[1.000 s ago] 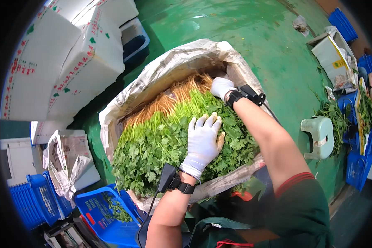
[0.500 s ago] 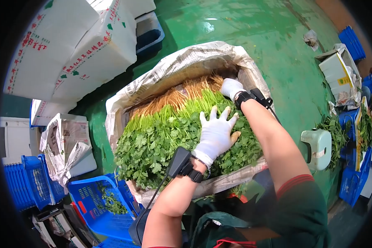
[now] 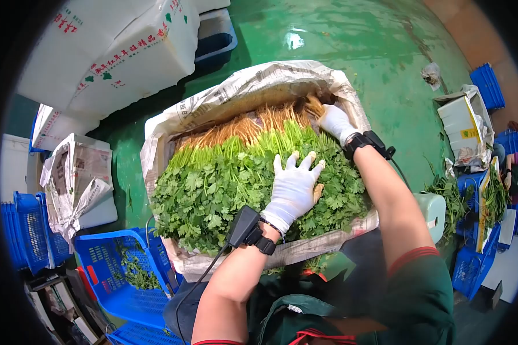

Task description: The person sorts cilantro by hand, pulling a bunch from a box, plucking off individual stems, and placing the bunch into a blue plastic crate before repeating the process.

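A wide row of leafy green herbs (image 3: 213, 184) with brown roots (image 3: 242, 131) lies in a box lined with newspaper (image 3: 213, 99). My left hand (image 3: 293, 188), in a white glove, rests palm down on the leaves right of centre, fingers spread and holding nothing. At the box's right inner corner, my gloved right hand (image 3: 335, 122) is closed around the root end of a bunch of herbs (image 3: 314, 107). The fingertips of that hand are partly hidden by the roots and stems.
White foam boxes (image 3: 138, 57) are stacked at upper left, beside a dark blue tub (image 3: 216, 46). A blue basket (image 3: 132, 299) with loose greens stands lower left. At right are a pale green stool (image 3: 430, 214), blue crates (image 3: 469, 261) and a person (image 3: 517, 172).
My right hand has shifted slightly right, and brown roots now show beside its fingers. My left hand stays spread on the leaves. The view has shifted a little.
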The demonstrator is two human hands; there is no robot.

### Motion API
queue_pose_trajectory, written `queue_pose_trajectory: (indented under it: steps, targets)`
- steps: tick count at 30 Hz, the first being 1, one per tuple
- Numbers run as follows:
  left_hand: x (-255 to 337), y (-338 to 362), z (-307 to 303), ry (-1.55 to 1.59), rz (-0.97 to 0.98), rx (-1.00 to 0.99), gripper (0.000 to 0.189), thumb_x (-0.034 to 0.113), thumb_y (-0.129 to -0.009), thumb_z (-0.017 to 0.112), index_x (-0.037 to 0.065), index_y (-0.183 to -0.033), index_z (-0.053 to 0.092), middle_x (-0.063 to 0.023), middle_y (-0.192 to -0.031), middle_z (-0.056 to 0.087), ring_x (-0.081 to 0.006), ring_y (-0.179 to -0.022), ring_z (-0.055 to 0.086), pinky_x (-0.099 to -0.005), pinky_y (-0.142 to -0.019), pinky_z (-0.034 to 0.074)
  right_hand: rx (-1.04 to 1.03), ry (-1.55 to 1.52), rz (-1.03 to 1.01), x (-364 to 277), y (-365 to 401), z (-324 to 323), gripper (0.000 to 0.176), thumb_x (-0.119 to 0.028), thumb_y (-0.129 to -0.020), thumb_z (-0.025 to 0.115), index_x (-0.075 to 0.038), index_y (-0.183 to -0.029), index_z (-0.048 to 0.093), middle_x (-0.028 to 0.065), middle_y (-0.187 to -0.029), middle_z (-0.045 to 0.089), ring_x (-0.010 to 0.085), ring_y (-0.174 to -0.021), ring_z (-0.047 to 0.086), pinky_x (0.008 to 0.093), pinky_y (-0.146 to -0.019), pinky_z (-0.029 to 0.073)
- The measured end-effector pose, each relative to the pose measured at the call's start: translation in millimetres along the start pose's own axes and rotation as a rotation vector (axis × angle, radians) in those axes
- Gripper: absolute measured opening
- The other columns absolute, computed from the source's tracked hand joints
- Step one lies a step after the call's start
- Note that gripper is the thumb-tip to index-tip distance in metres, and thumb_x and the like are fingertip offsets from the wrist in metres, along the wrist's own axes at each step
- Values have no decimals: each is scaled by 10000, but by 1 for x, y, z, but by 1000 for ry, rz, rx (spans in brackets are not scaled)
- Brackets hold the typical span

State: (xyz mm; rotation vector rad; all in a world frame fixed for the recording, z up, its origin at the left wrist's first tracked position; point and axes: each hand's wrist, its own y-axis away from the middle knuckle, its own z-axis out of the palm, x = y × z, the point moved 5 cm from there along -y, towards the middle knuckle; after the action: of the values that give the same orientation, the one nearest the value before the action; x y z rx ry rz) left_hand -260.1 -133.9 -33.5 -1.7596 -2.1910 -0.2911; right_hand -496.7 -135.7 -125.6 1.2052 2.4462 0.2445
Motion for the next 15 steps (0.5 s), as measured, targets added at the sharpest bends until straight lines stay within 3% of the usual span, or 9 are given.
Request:
queue_pose_trajectory:
  steps: [3,5,11,15]
  targets:
    - [0,1,1,9,5,13,494,339,-793,604,204,-1261,520,-67,-1319,481,-315,-1185,435,-570,-1015,262,-39,-249,-62,17,-7,0,395,-236,-684,685,-48,-1027,637,181,-915,672,310,-883,642,363,-777,491]
    - [-1,0,2,15,1,15,497,343,-792,604,202,-1261,520,-69,-1318,483,-315,-1185,436,-569,-1016,261,-209,-443,-78,24,-15,7,403,-221,-671,682,-36,-1028,645,153,-897,682,254,-855,652,347,-750,491]
    - [-2,0,2,13,-15,18,504,341,-789,605,195,-1262,517,-74,-1313,488,-314,-1184,438,-567,-1016,260,-285,-284,-9,11,-16,5,344,-164,-683,667,-6,-988,665,138,-891,685,224,-832,644,330,-737,485]
    - [-1,0,3,32,-11,42,504,341,-788,605,192,-1261,518,-75,-1308,489,-318,-1188,436,-570,-1019,257,-358,-362,47,10,-17,13,472,-376,-723,748,-35,-1039,668,148,-961,681,249,-876,643,346,-780,474]
